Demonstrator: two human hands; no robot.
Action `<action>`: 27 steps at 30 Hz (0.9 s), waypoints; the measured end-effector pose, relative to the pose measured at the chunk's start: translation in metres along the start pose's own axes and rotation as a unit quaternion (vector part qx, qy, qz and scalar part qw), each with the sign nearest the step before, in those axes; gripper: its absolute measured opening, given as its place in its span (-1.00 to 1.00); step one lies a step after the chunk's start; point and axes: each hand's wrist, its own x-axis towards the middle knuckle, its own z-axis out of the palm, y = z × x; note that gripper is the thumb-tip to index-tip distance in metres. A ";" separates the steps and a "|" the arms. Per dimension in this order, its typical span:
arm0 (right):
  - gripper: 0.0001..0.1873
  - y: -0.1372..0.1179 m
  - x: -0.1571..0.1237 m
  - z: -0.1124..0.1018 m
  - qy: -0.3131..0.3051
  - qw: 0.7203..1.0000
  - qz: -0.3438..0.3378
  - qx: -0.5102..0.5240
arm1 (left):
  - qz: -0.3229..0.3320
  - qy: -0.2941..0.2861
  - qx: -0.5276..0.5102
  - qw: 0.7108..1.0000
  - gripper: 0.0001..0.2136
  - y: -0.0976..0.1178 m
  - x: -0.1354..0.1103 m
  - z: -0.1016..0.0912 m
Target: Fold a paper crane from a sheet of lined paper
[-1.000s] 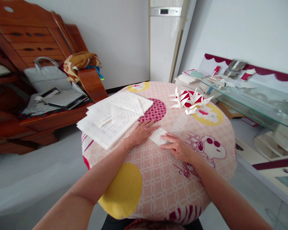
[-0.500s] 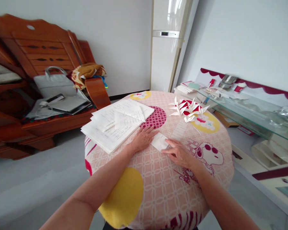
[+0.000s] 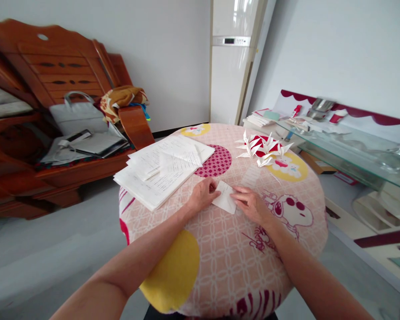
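A small square of folded white paper (image 3: 225,199) lies on the round cloth-covered table (image 3: 226,262), turned with one corner towards me. My left hand (image 3: 203,194) has its fingers curled at the paper's left edge, the thumb resting on it. At the right edge, my right hand (image 3: 249,202) holds the paper between fingertips and thumb; the fingers partly hide that side. Beyond the hands stand several white folded paper cranes (image 3: 263,147), grouped on a red patch.
A stack of written sheets (image 3: 160,173) lies left of my hands. A pale paper strip (image 3: 251,177) is just beyond the right hand. Right of the table is a glass shelf (image 3: 350,151) with assorted items; a wooden bench (image 3: 70,66) stands at left.
The square has been turned slightly on the table. My left hand went from lying flat beside it to curled fingers at its edge. The right fingers have drawn together at the other edge.
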 end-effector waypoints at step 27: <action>-0.68 -0.010 0.047 0.004 -0.035 0.888 0.397 0.227 | 0.247 -0.101 0.105 0.958 -0.74 0.001 0.005 -0.005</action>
